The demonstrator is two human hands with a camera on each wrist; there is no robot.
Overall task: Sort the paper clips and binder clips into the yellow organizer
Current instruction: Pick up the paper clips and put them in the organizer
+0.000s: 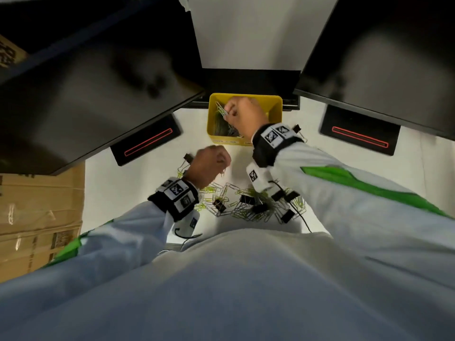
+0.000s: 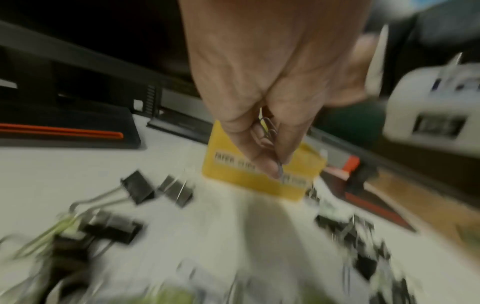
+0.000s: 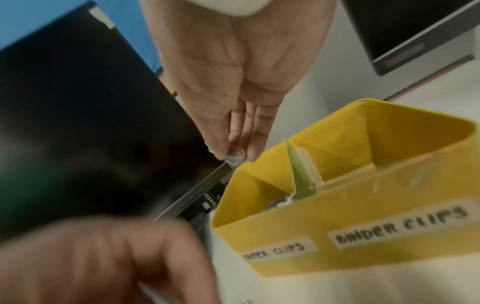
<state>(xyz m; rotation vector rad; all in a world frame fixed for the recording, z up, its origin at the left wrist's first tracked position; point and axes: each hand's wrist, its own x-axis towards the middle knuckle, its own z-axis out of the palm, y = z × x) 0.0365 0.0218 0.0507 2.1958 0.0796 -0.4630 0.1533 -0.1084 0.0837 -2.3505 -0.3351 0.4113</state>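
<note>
Hovering over the left side of the yellow organizer point(image 1: 274, 112), the right hand point(image 1: 243, 116) pinches a few paper clips point(image 1: 221, 110) between thumb and fingertips point(image 3: 237, 142); the right wrist view shows one pale clip point(image 3: 235, 157) at those fingertips, just above the organizer's far left corner. The organizer stands on the white desk point(image 1: 128, 193) at the far middle, its near wall labelled "PAPER CLIPS" on the left and "BINDER CLIPS" point(image 3: 400, 226) on the right. The left compartment already holds a heap of clips.

Nearer and to the left, the left hand point(image 1: 209, 166) is curled, fingers closed around several silver paper clips point(image 2: 270, 131), raised above the desk short of the organizer.

A loose pile of paper clips and black binder clips point(image 1: 246, 203) lies on the desk near the person, between the two wrists. Two dark monitors point(image 1: 98, 77) hang over the far edge.
</note>
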